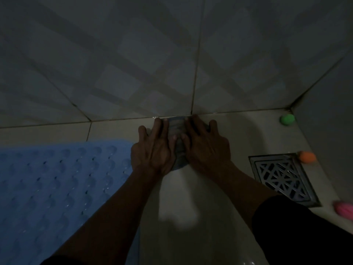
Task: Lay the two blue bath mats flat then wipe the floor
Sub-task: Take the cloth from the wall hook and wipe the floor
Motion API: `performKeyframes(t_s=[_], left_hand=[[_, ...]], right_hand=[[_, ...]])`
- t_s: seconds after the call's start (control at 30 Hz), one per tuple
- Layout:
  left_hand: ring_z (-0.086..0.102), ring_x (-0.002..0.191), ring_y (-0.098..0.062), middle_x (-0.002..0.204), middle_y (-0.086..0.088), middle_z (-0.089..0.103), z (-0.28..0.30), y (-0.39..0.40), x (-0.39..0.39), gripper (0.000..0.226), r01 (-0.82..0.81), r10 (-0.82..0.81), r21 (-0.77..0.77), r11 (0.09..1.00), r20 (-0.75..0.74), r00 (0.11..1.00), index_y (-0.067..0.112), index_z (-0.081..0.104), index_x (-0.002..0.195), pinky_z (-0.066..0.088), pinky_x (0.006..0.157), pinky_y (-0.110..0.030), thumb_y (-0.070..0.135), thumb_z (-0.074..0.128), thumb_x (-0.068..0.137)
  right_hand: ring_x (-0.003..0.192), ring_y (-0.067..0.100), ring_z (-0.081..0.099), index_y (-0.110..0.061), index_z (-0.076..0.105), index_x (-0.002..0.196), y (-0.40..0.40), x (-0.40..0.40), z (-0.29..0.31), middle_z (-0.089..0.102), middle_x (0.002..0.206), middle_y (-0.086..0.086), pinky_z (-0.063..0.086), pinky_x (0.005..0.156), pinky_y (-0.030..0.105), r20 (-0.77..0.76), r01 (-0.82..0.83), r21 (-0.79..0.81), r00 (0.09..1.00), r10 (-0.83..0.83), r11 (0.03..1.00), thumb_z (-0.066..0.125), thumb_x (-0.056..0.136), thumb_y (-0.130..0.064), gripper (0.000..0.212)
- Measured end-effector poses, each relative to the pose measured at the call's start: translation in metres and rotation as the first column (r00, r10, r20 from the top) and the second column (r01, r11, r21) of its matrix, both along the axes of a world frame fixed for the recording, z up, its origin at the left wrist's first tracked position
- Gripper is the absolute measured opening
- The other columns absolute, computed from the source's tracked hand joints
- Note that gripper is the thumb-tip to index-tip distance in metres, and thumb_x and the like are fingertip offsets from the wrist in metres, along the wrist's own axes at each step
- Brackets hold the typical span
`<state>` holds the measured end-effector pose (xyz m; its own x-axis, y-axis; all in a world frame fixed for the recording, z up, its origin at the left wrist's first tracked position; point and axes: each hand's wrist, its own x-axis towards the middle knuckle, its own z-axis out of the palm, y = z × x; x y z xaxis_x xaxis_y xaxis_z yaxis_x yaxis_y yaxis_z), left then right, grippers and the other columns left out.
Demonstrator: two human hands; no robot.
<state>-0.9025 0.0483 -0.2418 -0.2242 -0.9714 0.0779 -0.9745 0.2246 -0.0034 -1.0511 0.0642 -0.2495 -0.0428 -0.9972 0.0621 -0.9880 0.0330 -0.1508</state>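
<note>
Both hands press flat on a small grey-blue cloth (176, 142) lying on the floor (191, 197), its far edge touching the foot of the tiled wall (133, 64). My left hand (154, 148) covers the cloth's left side, fingers straight and spread, tips just short of the wall. My right hand (205, 144) covers its right side in the same way, fingers extended, nothing gripped. Only a narrow strip of cloth shows between the thumbs. One blue bath mat (63, 188) lies flat left of the cloth, its near corner under my left wrist, suction cups facing up. Only one mat is in view. A square metal drain grate (282, 178) sits right of the cloth, near my right forearm. Beyond the drain, along the side wall: a green ball (287, 119), an orange ball (307, 157) touching the grate's far corner, a pink object (343, 207) at the frame edge. Lighting dim.
</note>
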Motion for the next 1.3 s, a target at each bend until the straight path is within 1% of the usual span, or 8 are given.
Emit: performKeyframes(t_s=[0.13, 0.37, 0.57, 0.73, 0.9, 1.03, 1.17, 1.3], left_hand=[[0.044, 0.11, -0.034, 0.147, -0.001, 0.035, 0.002, -0.001, 0.001, 0.063, 0.02, -0.021, 0.014, 1.0, 0.022, 1.0, 0.018, 0.028, 0.152, 0.032, 0.058, -0.034, 0.054, 0.024, 0.101], [0.044, 0.105, -0.034, 0.14, -0.005, 0.037, -0.002, 0.01, 0.008, 0.068, 0.058, -0.059, 0.041, 0.997, 0.043, 0.997, 0.012, 0.029, 0.151, 0.032, 0.058, -0.035, 0.056, 0.02, 0.099], [0.046, 0.107, -0.031, 0.14, -0.006, 0.037, 0.003, 0.031, 0.014, 0.069, 0.059, -0.06, 0.066, 0.996, 0.022, 0.998, 0.014, 0.027, 0.151, 0.033, 0.056, -0.033, 0.058, 0.028, 0.098], [0.043, 0.109, -0.03, 0.138, -0.008, 0.034, 0.01, 0.054, 0.018, 0.074, 0.094, -0.092, 0.139, 0.986, -0.022, 0.996, 0.015, 0.023, 0.15, 0.034, 0.061, -0.034, 0.062, 0.038, 0.094], [0.043, 0.111, -0.032, 0.136, -0.005, 0.036, 0.014, 0.084, 0.021, 0.08, 0.055, -0.048, 0.193, 0.98, -0.043, 0.998, 0.017, 0.025, 0.149, 0.035, 0.057, -0.034, 0.067, 0.039, 0.089], [0.038, 0.119, -0.032, 0.145, -0.003, 0.031, 0.01, 0.109, 0.027, 0.068, 0.028, -0.01, 0.218, 0.976, -0.082, 0.997, 0.02, 0.021, 0.153, 0.034, 0.062, -0.036, 0.06, 0.028, 0.098], [0.035, 0.123, -0.029, 0.153, 0.0, 0.023, 0.011, 0.141, 0.034, 0.067, 0.039, -0.016, 0.258, 0.965, -0.09, 0.996, 0.023, 0.014, 0.155, 0.044, 0.07, -0.038, 0.059, 0.028, 0.1], [0.038, 0.119, -0.033, 0.147, -0.005, 0.024, 0.015, 0.171, 0.036, 0.088, 0.058, -0.06, 0.26, 0.964, 0.0, 0.998, 0.019, 0.011, 0.155, 0.051, 0.068, -0.039, 0.068, 0.044, 0.09]], right_hand=[[0.136, 0.036, 0.032, -0.024, 0.033, 0.151, 0.001, 0.001, 0.003, 0.029, 0.158, -0.005, 0.04, 0.068, 0.037, -0.014, -0.005, 0.017, 1.0, 0.005, 1.0, 0.033, 0.102, -0.046, 0.053], [0.141, 0.035, 0.022, -0.028, 0.022, 0.155, 0.016, 0.002, 0.005, 0.016, 0.162, -0.009, 0.046, 0.085, 0.041, 0.072, -0.03, 0.095, 0.997, 0.023, 0.995, 0.026, 0.104, -0.049, 0.055], [0.128, 0.041, 0.043, -0.022, 0.04, 0.15, 0.038, 0.008, 0.004, 0.038, 0.155, -0.002, 0.05, 0.068, 0.039, 0.019, -0.015, 0.01, 1.0, 0.015, 1.0, 0.036, 0.102, -0.046, 0.054], [0.135, 0.04, 0.031, -0.026, 0.025, 0.155, 0.06, 0.013, 0.009, 0.023, 0.162, -0.003, 0.049, 0.082, 0.043, 0.071, -0.008, 0.08, 0.997, 0.003, 0.997, 0.03, 0.104, -0.048, 0.056], [0.129, 0.04, 0.037, -0.029, 0.026, 0.155, 0.09, 0.023, 0.012, 0.021, 0.163, -0.004, 0.049, 0.077, 0.041, 0.037, 0.024, 0.13, 0.999, -0.029, 0.991, 0.031, 0.104, -0.049, 0.055], [0.122, 0.04, 0.043, -0.032, 0.024, 0.155, 0.118, 0.028, 0.019, 0.019, 0.163, -0.005, 0.049, 0.075, 0.039, 0.027, 0.042, 0.157, 0.999, -0.047, 0.987, 0.031, 0.104, -0.05, 0.055], [0.115, 0.04, 0.048, -0.032, 0.027, 0.154, 0.158, 0.034, 0.016, 0.023, 0.163, -0.005, 0.051, 0.07, 0.038, 0.004, 0.052, 0.168, 0.999, -0.053, 0.984, 0.03, 0.103, -0.052, 0.055], [0.108, 0.042, 0.053, -0.03, 0.037, 0.151, 0.182, 0.038, 0.012, 0.033, 0.159, -0.002, 0.051, 0.062, 0.038, -0.006, 0.074, 0.098, 0.997, -0.074, 0.992, 0.039, 0.101, -0.051, 0.054]])
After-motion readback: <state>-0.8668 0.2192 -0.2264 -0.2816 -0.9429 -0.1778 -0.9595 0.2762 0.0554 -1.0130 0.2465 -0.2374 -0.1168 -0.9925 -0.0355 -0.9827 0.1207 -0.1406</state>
